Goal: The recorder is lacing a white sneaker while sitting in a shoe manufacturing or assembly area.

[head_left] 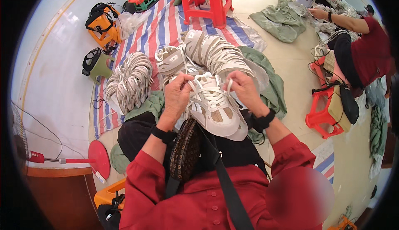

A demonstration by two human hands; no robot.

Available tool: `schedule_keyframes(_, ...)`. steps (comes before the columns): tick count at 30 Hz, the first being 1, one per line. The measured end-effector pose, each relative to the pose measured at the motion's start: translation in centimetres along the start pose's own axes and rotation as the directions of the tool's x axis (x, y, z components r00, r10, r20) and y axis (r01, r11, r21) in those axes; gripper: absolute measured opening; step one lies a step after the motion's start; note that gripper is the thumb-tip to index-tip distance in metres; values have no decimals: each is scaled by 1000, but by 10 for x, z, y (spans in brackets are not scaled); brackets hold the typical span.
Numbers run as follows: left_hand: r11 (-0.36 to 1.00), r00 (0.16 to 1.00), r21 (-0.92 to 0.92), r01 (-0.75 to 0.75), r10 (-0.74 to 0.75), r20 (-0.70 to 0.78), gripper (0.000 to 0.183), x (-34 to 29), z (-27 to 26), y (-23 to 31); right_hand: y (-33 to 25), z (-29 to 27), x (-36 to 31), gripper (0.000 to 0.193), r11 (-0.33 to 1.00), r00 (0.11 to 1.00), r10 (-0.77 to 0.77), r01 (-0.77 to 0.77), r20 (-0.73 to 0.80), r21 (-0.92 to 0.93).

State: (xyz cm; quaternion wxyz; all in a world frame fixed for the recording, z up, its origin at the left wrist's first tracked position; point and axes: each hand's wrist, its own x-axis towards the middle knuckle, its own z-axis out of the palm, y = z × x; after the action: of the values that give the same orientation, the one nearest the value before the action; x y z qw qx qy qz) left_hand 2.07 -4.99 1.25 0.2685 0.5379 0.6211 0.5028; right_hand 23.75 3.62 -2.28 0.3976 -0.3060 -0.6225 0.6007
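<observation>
A white and beige sneaker upper (217, 109) rests on my lap, its toe toward me, with white laces (212, 99) threaded across the front. At its left side my left hand (178, 95) is closed in a pinch on a lace near the top opening. On the other side my right hand (245, 89) also pinches a lace, which loops beside the tongue (204, 77). Just beyond lies a long nested row of similar uppers (218, 53), and another bundle of uppers (129, 82) lies to the left.
A striped tarp (145, 33) covers the floor ahead, with a red stool (206, 1) on it. Green cloth (268, 80) is bunched at right. A co-worker in a red top (370, 55) sits at far right beside a red stool (322, 118). A fan base (99, 161) stands at left.
</observation>
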Motion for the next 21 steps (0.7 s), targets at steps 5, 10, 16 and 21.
schedule_keyframes(5, 989, 990, -58, 134, -137, -44, 7, -12, 2, -38, 29, 12, 16, 4, 993, 996, -35, 24, -88, -118)
schedule_keyframes(10, 957, 982, -237, 170, -183, -35, 9, -14, 3, -37, 34, 3, 1, 8, 993, 987, 119, -118, -108, 10)
schedule_keyframes(16, 979, 992, -179, 101, -112, -52, 10, -12, 9, -35, 27, 7, 9, 6, 993, 993, 79, -86, -84, -85)
schedule_keyframes(21, 1000, 997, -8, 30, -31, -72, 13, -13, 10, -33, 18, 7, 4, 2, 957, 997, -19, -2, -70, -291)
